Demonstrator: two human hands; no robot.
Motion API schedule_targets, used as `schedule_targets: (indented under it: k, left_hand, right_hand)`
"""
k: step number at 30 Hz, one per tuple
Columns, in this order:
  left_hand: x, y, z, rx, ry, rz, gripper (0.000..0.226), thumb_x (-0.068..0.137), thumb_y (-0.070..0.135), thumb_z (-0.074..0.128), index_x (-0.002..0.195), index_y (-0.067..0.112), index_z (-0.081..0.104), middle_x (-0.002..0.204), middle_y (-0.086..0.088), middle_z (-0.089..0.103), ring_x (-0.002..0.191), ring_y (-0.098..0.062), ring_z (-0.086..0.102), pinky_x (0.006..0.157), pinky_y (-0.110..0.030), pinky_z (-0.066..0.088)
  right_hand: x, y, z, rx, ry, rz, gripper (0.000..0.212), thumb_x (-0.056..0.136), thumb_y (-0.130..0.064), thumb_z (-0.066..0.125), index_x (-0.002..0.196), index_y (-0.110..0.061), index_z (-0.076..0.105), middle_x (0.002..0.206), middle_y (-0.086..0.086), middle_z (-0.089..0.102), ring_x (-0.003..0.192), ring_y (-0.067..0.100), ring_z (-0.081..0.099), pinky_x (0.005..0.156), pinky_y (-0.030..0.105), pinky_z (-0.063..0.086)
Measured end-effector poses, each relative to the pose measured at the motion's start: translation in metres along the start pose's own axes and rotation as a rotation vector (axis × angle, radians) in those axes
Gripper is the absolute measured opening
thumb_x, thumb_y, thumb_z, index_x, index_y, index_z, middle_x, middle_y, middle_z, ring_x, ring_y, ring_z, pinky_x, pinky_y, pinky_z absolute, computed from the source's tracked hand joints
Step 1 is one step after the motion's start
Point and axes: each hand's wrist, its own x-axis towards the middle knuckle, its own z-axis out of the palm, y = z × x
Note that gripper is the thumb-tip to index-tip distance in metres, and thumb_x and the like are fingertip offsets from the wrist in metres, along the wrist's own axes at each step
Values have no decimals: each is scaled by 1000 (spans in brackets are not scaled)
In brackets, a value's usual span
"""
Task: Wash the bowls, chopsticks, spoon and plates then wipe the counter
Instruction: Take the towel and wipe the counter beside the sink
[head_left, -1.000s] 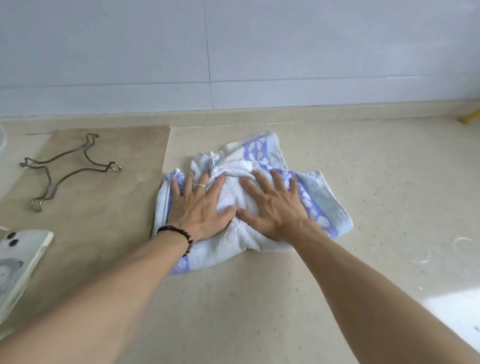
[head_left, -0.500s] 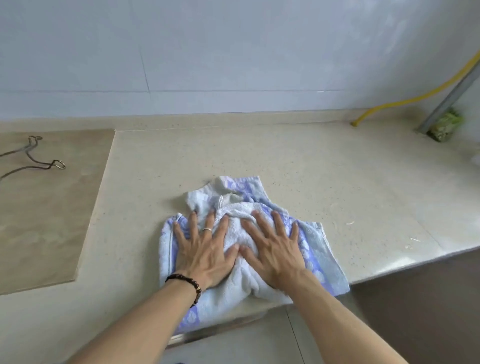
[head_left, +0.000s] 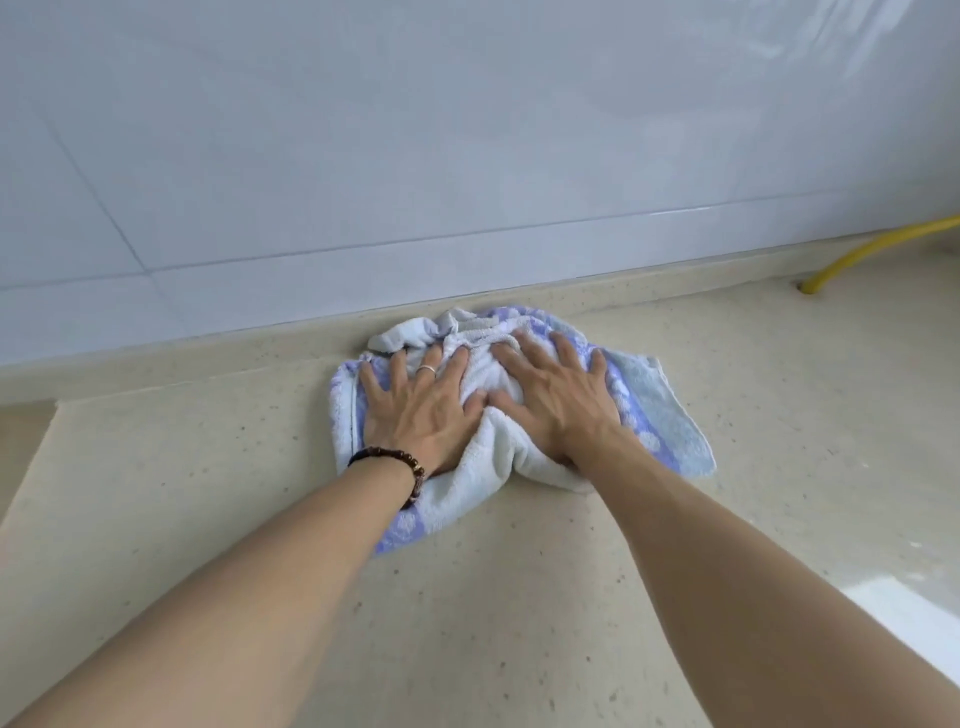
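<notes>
A crumpled white and blue towel (head_left: 654, 415) lies on the beige speckled counter (head_left: 493, 597), its far edge close to the low back ledge under the wall. My left hand (head_left: 415, 410), with a ring and a dark bead bracelet, presses flat on the towel's left half. My right hand (head_left: 561, 400) presses flat on its right half, fingers spread. The two thumbs nearly meet in the middle. No bowls, chopsticks, spoon or plates are in view.
A white tiled wall (head_left: 467, 156) rises behind the counter. A yellow hose (head_left: 857, 254) comes down onto the counter at the far right. A darker beige panel (head_left: 21, 447) shows at the left edge.
Both hands have pushed the towel from the counter's front edge back to the wall ledge. The view has tilted up, and the front edge and wire piece are out of sight.
</notes>
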Motion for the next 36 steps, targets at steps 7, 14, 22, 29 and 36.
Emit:
schedule_targets:
  k: [7, 14, 22, 29, 36]
  left_hand:
    - [-60, 28, -2, 65, -9, 94, 62, 102, 57, 16, 159, 33, 14, 165, 3, 23, 149, -32, 15, 119, -61, 9]
    - [-229, 149, 10, 14, -70, 168, 68, 99, 56, 15, 161, 27, 12, 166, 1, 21, 151, -37, 10, 119, -63, -5]
    - [-322, 229, 16, -17, -121, 172, 74, 92, 56, -6, 161, 32, 2, 169, 7, 9, 154, -32, -3, 119, -61, -10]
    - [-195, 224, 7, -31, -32, 104, 60, 104, 54, 16, 160, 35, 6, 168, 8, 13, 154, -29, -1, 121, -58, -2]
    - [1, 209, 9, -18, -1, 42, 58, 105, 53, 17, 160, 36, 7, 168, 5, 16, 154, -32, 3, 120, -61, 4]
  right_hand:
    - [-79, 6, -2, 78, -32, -3, 102, 72, -79, -5, 159, -30, 18, 167, -9, 11, 152, 29, 6, 117, 67, 5]
    - [-284, 71, -2, 23, -102, 30, 95, 75, -83, -7, 159, -40, 4, 168, -14, -1, 155, 23, -7, 121, 60, -4]
    - [-399, 116, -9, -5, -169, 39, 92, 75, -77, -20, 158, -41, -7, 167, -14, -15, 154, 22, -18, 121, 58, -10]
    - [-271, 146, -17, 21, -78, 19, 78, 87, -72, -4, 159, -41, 1, 168, -14, -5, 155, 24, -6, 120, 61, 1]
    - [-69, 190, -19, -1, -20, 10, 90, 77, -76, -8, 157, -40, 11, 168, -12, 5, 153, 24, 3, 117, 61, 8]
